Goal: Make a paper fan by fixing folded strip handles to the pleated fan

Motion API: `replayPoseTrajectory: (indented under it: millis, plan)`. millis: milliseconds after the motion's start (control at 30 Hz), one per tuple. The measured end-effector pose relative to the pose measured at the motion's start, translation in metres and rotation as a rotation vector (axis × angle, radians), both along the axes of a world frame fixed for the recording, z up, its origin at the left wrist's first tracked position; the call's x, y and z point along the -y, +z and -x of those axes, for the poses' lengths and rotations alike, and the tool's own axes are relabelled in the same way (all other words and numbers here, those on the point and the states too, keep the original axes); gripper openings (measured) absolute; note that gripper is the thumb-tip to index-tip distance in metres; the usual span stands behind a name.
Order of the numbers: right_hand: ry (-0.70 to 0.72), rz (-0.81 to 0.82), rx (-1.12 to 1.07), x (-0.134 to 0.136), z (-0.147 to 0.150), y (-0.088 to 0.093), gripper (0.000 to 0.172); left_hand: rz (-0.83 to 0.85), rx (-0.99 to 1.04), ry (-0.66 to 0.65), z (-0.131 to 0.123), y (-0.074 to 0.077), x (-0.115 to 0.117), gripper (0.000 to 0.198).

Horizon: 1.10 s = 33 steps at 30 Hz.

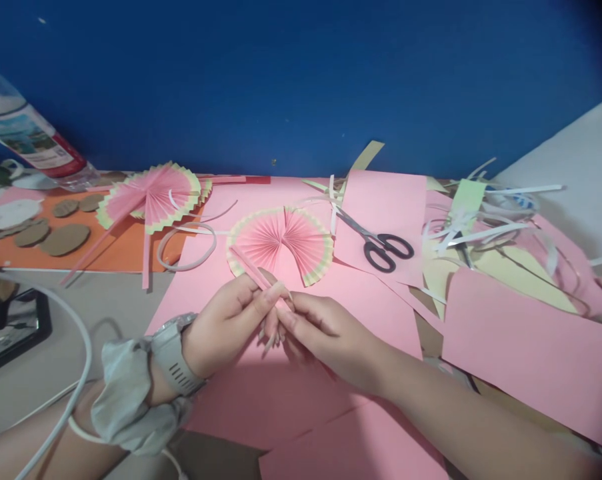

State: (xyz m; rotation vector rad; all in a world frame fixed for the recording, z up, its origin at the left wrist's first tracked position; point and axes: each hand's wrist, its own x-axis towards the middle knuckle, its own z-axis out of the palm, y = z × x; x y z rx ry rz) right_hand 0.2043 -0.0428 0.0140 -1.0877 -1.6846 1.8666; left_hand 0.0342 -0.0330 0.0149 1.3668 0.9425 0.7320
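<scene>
Between my two hands is a narrow pink paper strip (pixel 249 264), its upper end pointing up and left. My left hand (pixel 241 310) pinches the strip between thumb and fingers, a grey watch and scrunchie on its wrist. Meeting it at the fingertips, my right hand (pixel 325 327) is closed on the strip's lower part, which the fingers partly hide. Just beyond the hands a pleated pink paper fan (pixel 261 233) with a yellow-green edge lies opened on pink paper sheets (pixel 201 307). A gap shows in the fan's near right side.
Black-handled scissors (pixel 383 250) lie on pink paper at right, beside paper scraps (pixel 511 260). At left are another pleated fan (pixel 153 193) with pink strips, cardboard discs (pixel 65 239) on orange paper, a bottle (pixel 35 137), a phone (pixel 15 327) and a white cable (pixel 83 347).
</scene>
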Motion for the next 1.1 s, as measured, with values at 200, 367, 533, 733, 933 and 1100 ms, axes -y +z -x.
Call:
replayPoseTrajectory:
  millis: [200,367,533,733,933,1100]
  plan:
    - [-0.008,0.003,-0.032,0.0008,-0.0006,0.0002,0.034,0.087,0.153,0.062,-0.0007,-0.006,0.0041,0.022]
    - [-0.005,0.002,-0.101,-0.0001,-0.0043,-0.0028,0.034,-0.064,0.038,0.082,0.0,-0.0037,0.0056,0.034]
    - [0.053,-0.001,-0.16,-0.0017,-0.005,-0.0018,0.034,-0.113,-0.13,0.065,0.0012,-0.0033,0.0059,0.04]
    - [0.051,0.034,-0.151,-0.0027,-0.0035,0.0016,0.041,-0.116,-0.147,0.02,0.003,-0.0059,0.0053,0.038]
    - [0.057,0.051,-0.109,-0.0016,-0.0045,0.0007,0.038,-0.054,-0.188,0.066,0.0019,-0.004,0.0042,0.037]
    - [0.066,0.052,-0.135,-0.002,-0.0046,0.0,0.035,0.003,-0.119,0.054,0.001,-0.0033,0.0042,0.038]
